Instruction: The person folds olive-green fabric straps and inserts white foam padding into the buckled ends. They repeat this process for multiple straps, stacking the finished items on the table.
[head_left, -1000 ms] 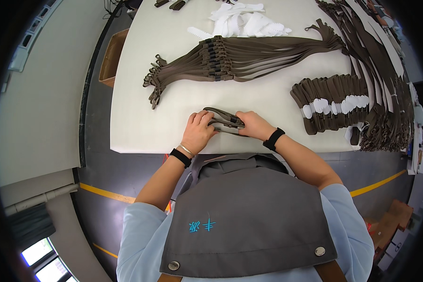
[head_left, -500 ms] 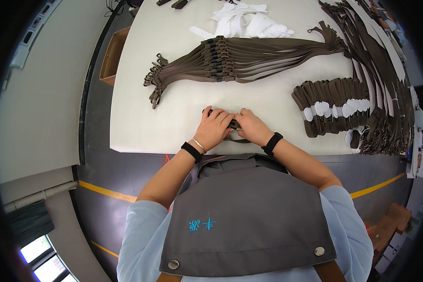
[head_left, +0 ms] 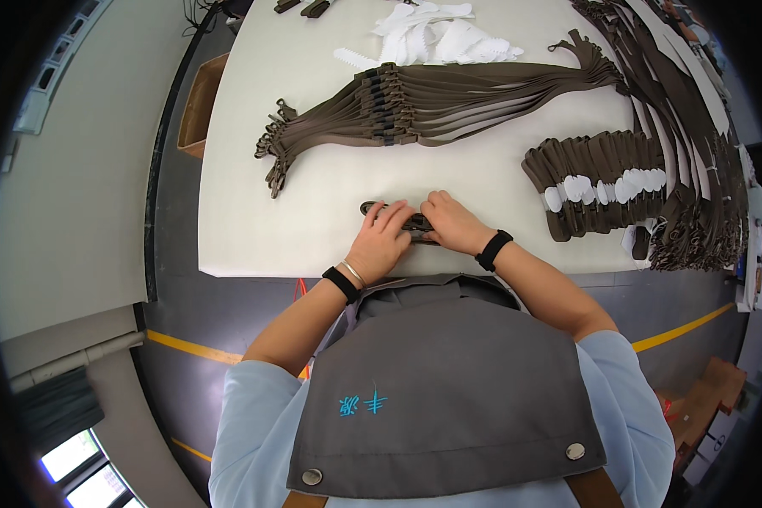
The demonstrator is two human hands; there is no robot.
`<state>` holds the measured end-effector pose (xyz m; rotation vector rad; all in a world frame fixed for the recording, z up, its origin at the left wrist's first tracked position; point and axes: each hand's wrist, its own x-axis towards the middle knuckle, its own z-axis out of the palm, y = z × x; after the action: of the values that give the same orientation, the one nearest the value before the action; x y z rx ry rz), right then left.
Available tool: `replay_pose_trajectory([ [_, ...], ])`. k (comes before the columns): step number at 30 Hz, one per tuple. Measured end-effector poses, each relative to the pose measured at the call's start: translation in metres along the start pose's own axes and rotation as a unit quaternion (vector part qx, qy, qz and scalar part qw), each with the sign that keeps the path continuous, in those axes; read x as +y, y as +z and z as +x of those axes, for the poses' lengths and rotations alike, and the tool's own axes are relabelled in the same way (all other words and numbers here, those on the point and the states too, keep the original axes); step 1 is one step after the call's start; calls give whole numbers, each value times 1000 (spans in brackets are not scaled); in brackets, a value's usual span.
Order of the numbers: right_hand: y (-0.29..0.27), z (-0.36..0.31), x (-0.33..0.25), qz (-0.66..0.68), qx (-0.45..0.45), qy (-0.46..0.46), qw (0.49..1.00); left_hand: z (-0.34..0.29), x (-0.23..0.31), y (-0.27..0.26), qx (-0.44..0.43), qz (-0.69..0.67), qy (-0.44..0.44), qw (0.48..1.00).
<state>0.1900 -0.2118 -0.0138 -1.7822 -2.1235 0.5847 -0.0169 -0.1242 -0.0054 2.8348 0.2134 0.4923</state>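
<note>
At the near edge of the white table (head_left: 271,229), both hands are closed on a folded brown webbing strap (head_left: 417,223) with dark buckle-like parts. My left hand (head_left: 383,239) lies over its left part, fingers bent across it. A looped end of the strap sticks out beyond the left fingertips. My right hand (head_left: 455,224) pinches the strap's right end; the fingertips' exact grip is partly hidden. Beyond the hands lies a row of long brown straps (head_left: 483,89) with dark buckles at mid-length and metal hooks at the left end.
To the right sits a row of folded brown straps (head_left: 593,152) with white tags. Long hanging straps (head_left: 694,161) drape along the table's right side. White notched pieces (head_left: 444,38) are heaped at the back. A cardboard box (head_left: 201,106) stands left of the table.
The loose strap tail below my hands has been drawn in against the folded bundle. My left fingers have shifted slightly, showing more of the looped end.
</note>
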Motion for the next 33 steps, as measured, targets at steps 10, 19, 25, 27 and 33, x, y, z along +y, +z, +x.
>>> replay_pose_trajectory([
  [10, -2, 0, -1, -34, -16, -21, 999, -13, -21, 25, 38, -29, -102, 994],
  [19, -2, -1, 4, -17, -17, -43, 999, -6, -18, 23, -21, 84, -85, 993],
  [25, -8, -3, -4, -7, -7, -49, 999, -7, -17, 23, -36, 107, -89, 990],
  [27, -14, -5, -8, -32, -18, -50, 998, -8, -18, 23, -42, 105, -86, 990],
  [33, -4, 1, 1, -66, -39, -38, 996, -10, -30, -3, -22, -83, -138, 987],
])
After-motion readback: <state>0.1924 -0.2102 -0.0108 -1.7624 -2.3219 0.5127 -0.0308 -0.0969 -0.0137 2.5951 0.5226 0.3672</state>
